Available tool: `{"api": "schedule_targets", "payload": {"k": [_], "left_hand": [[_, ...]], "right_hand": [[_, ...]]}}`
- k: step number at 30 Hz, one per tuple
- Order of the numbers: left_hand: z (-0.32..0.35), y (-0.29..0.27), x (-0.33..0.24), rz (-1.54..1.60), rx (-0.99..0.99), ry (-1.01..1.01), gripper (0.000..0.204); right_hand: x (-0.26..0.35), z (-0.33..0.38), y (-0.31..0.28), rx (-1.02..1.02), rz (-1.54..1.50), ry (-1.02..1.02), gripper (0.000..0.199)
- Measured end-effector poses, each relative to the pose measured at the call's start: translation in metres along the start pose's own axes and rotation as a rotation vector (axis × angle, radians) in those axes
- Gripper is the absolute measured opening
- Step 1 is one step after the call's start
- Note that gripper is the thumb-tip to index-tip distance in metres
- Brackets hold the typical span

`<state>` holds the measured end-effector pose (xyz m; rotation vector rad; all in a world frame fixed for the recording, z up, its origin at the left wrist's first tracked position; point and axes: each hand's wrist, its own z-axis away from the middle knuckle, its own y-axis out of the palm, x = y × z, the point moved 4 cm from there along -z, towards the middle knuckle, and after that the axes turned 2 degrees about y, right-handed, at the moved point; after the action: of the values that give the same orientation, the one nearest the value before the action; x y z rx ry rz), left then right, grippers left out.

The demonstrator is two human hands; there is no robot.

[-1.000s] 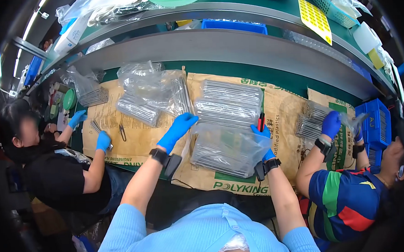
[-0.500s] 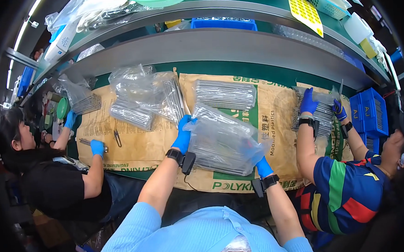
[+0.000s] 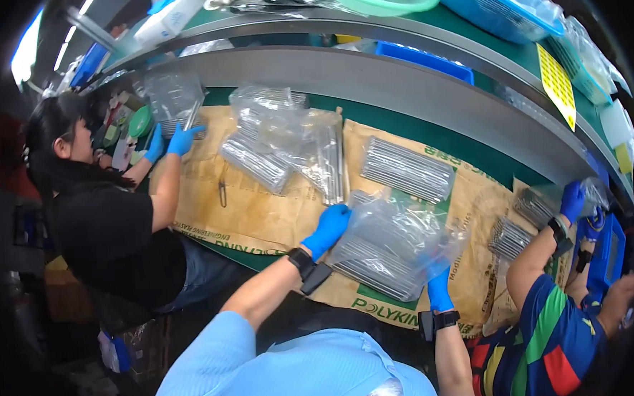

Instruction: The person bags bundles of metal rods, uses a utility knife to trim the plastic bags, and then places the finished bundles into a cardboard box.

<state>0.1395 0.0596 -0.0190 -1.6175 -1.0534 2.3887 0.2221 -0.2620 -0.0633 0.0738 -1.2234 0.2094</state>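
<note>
Clear plastic bag point(image 3: 395, 248) gripped by both gloved hands.

Your hands wear smooth blue rubbery gloves: left point(image 3: 327, 230), right point(image 3: 439, 290). Between them the bag point(image 3: 398, 244) is clear, glossy, crinkled plastic over shiny metal rods. Under the bag lies matt brown paper sacking point(image 3: 260, 215); beyond it runs a dull grey metal ledge point(image 3: 397, 86).

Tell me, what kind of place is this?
Likely a factory packing bench: clear bags of thin metal rods on brown paper, blue-gloved workers side by side, and bins on the shelf above.
</note>
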Motion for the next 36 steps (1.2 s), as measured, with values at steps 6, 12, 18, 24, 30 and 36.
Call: {"api": "schedule_targets", "payload": {"k": [6,12,18,24,30,36], "left_hand": [[-0.06,-0.015,-0.024,0.336,0.304,0.154,0.022],[-0.165,-0.015,-0.156,0.96,0.148,0.014,0.034],[-0.081,0.024,-0.174,-0.139,0.514,0.67,0.046],[0.121,0.025,-0.076,-0.441,0.717,0.583,0.024],[0.152,0.011,-0.033,-0.317,1.044,0.485,0.05],[0.001,0.008,-0.09,-0.207,0.083,0.451,0.033]], "right_hand": [[0.057,-0.037,-0.009,0.104,-0.267,0.242,0.015],[0.101,-0.108,-0.013,0.187,-0.067,0.229,0.014],[0.166,-0.056,0.008,0.265,0.119,0.162,0.021],[0.119,0.103,0.03,0.868,-0.046,0.574,0.04],[0.05,0.121,0.015,0.645,0.116,0.61,0.042],[0.072,0.091,0.015,0.417,0.386,0.363,0.039]]}}
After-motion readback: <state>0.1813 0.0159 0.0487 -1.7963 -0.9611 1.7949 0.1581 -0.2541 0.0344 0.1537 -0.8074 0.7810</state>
